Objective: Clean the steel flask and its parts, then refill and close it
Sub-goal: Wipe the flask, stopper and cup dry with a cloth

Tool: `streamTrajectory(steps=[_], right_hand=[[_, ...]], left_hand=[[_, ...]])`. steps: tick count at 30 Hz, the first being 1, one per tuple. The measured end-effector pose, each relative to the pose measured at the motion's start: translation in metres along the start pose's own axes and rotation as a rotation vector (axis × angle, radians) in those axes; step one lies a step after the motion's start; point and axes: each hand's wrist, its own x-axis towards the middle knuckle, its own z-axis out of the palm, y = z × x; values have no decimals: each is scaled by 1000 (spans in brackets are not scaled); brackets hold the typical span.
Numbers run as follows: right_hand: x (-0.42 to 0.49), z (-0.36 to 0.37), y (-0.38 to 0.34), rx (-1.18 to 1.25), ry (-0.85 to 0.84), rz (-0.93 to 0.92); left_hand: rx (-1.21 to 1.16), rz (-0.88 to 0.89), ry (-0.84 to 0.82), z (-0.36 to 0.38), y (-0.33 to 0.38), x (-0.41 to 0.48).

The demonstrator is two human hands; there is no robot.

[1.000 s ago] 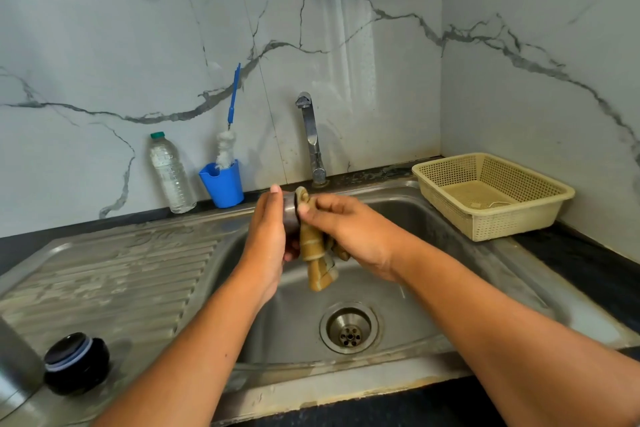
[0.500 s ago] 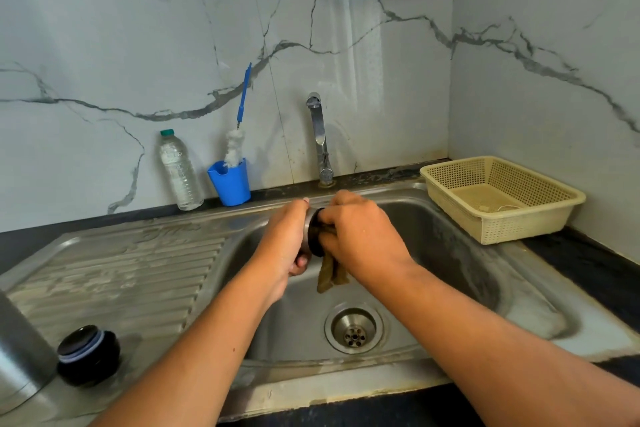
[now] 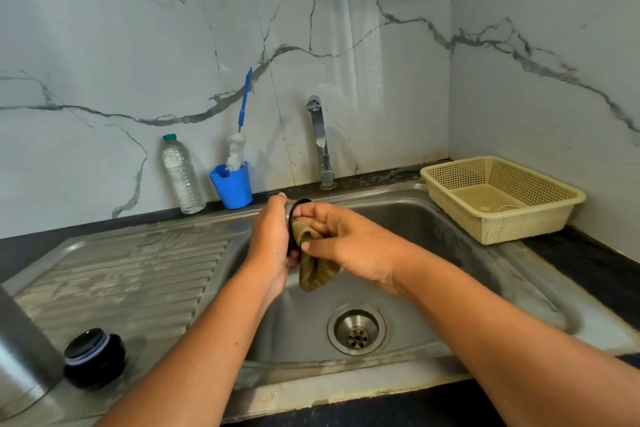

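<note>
Steel flask cap (image 3: 292,210) is mid-wipe at the centre of the frame, over the sink basin (image 3: 433,229). Our left hand (image 3: 270,243) is wrapped around it and our right hand (image 3: 349,243) pinches an olive cloth (image 3: 317,274) against its black rim. Flask body (image 3: 20,350) and black stopper (image 3: 94,357) sit on the drainboard (image 3: 138,270) at lower left, so we'd guess rinsing, refilling and closing are all left.

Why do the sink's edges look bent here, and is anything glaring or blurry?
Head view: the wide-angle lens bows the rim of the stainless steel sink; head view: a pale light streak washes the white marble-look wall; head view: the steel flask body at the left edge is soft and cut off.
</note>
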Motion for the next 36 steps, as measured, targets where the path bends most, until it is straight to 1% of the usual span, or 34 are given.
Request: streamTrajectory(steps=[2, 3, 4, 5, 7, 8, 10, 12, 15, 17, 19, 21, 22, 23, 24, 25, 26, 27, 30, 32, 34, 36], right_hand=[[2, 1, 0, -474, 30, -58], [2, 3, 0, -715, 37, -43], [0, 6, -1, -918, 50, -26], [-3, 9, -3, -1082, 67, -46], [-4, 13, -3, -1272, 83, -110], [-4, 14, -1, -1305, 99, -120], [0, 14, 4, -1273, 125, -114], [3, 13, 2, -1143, 129, -37], [6, 9, -5, -705, 127, 66], [5, 1, -7, -337, 80, 121], [1, -8, -8, 128, 40, 193], [0, -15, -7, 583, 51, 293], [1, -16, -7, 745, 67, 336], [2, -17, -5, 855, 88, 360], [5, -17, -5, 906, 116, 363], [5, -16, -6, 901, 138, 349], [5, -13, -7, 842, 151, 321], [4, -12, -7, 728, 158, 271], [2, -9, -2, 265, 116, 102], [0, -10, -2, -49, 82, 5], [2, -12, -1, -338, 65, -106], [5, -13, 3, -529, 69, -160]], left_hand=[[-12, -81, 2, 0, 1, -1], [-16, -138, -3, -2, 1, -1], [-15, -190, -21, -3, 1, -1], [1, -225, -46, -4, 0, 0], [39, -264, -81, -6, -1, 1], [49, -275, -85, -6, -1, 0], [46, -258, -81, -4, 2, 0], [41, -207, -57, -1, 1, 0], [74, -66, -18, 2, -2, 1], [124, 110, -17, 2, -3, 2], [183, 269, -33, 2, -2, 1], [248, 372, -57, 4, -2, -1], [291, 416, -68, 4, -2, -2], [322, 452, -76, 6, -3, -2], [338, 474, -78, 6, -3, -2], [343, 485, -75, 7, -3, -1], [340, 492, -71, 7, -2, -1], [326, 490, -69, 7, -2, 0], [250, 474, -39, 5, -1, 1], [266, 438, 27, 4, -2, 1], [199, 288, 50, 4, -1, 1], [50, 97, 22, 3, 2, 1]])
